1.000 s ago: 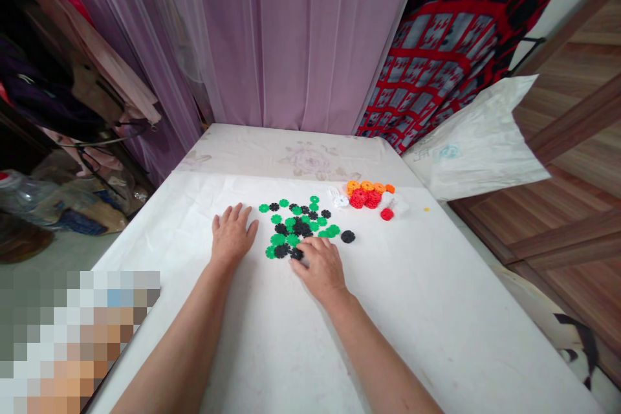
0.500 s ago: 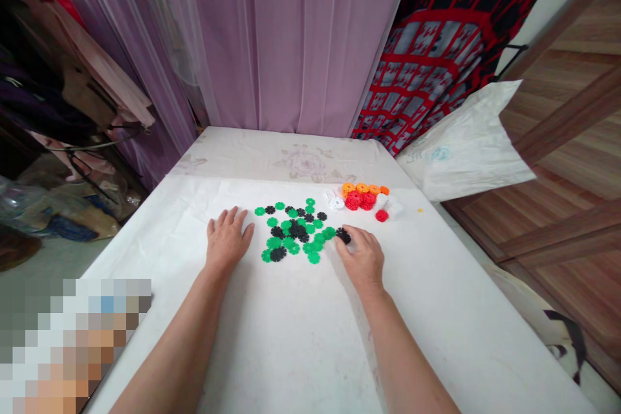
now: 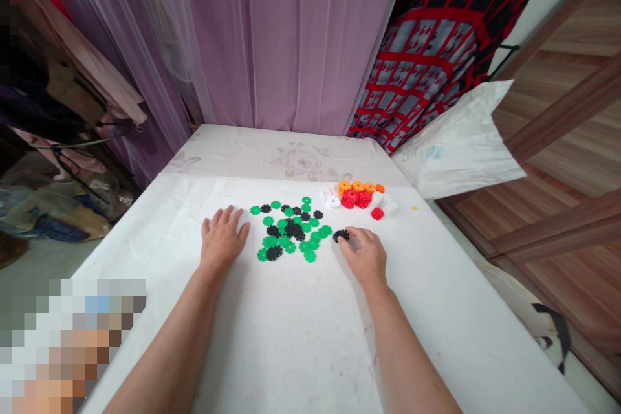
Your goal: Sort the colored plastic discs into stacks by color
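Observation:
Green notched discs (image 3: 310, 256) and black notched discs (image 3: 294, 228) lie scattered and overlapping in the middle of the white-covered table (image 3: 286, 317). To their left my left hand (image 3: 224, 237) rests on the cloth, fingers spread and holding nothing. On the other side, my right hand (image 3: 365, 252) pinches black snowflake discs (image 3: 341, 236) between thumb and fingers, just right of the green ones. How many discs are in the pinch I cannot tell.
Behind my right hand sit stacks of orange discs (image 3: 358, 187), red discs (image 3: 350, 198) and white discs (image 3: 332, 201). A single red piece (image 3: 377, 213) lies nearer. A white plastic bag (image 3: 460, 149) hangs at the table's right edge. A purple curtain (image 3: 281, 39) closes the far side.
My right hand has drawn the black discs slightly away from the green pile, leaving a gap. My left hand keeps its place beside the pile. The whole view has shifted a little.

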Demonstrator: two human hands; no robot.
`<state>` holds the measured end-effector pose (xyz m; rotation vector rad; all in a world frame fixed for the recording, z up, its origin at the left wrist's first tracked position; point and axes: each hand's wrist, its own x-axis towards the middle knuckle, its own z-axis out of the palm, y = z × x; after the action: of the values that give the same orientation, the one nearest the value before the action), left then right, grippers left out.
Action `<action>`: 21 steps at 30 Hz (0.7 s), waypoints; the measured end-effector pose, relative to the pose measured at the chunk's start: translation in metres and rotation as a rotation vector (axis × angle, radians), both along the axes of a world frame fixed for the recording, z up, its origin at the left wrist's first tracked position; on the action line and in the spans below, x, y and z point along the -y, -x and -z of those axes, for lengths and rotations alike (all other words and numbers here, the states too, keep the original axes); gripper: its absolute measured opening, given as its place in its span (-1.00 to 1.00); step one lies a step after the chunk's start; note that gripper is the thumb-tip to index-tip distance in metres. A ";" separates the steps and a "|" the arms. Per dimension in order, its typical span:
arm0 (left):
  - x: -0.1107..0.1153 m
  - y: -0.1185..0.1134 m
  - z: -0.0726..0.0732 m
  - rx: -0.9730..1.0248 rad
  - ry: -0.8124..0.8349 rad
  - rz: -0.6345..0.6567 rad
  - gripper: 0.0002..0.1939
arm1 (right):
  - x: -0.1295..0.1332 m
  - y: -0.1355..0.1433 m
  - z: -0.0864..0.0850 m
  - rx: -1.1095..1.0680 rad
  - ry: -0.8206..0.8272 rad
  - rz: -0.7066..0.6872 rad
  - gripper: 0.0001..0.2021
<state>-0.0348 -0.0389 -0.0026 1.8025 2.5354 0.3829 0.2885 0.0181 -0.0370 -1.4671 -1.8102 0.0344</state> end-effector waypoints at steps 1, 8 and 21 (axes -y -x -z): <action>0.000 0.000 0.000 0.000 0.000 -0.001 -0.47 | 0.000 0.000 0.000 0.010 -0.004 -0.004 -0.76; 0.000 0.000 0.000 -0.009 0.014 -0.003 -0.46 | 0.000 0.000 0.000 0.068 0.002 -0.004 -0.78; -0.001 0.001 0.001 -0.003 0.012 -0.002 -0.44 | 0.006 -0.016 0.005 -0.023 0.161 -0.012 -0.71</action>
<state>-0.0359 -0.0383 -0.0033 1.7982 2.5365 0.3641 0.3049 0.0117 -0.0417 -1.5606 -1.8323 0.2067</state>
